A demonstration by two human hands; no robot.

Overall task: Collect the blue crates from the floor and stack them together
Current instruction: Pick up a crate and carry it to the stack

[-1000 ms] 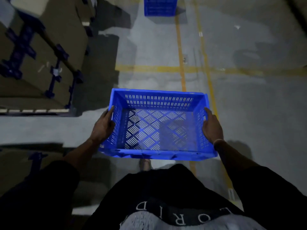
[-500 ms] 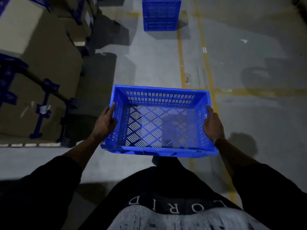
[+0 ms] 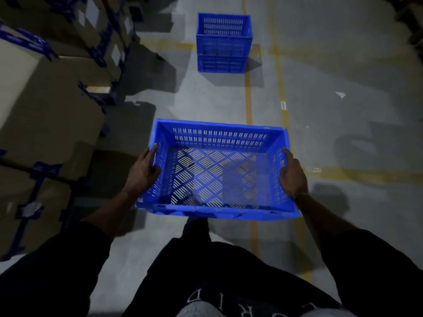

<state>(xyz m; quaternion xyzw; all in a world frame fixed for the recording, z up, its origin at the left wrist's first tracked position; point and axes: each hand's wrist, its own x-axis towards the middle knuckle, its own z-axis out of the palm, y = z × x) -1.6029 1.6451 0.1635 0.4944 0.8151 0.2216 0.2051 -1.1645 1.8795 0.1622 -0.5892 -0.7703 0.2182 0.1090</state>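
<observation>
While both hands grip it, the blue crate sits between them

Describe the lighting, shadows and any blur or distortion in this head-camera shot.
Head view: dim overall, the carried crate brightest; hard shadows on the floor beside the crate stack; cardboard boxes at left smeared by motion blur; wide-angle bending curves the yellow lines.
</observation>
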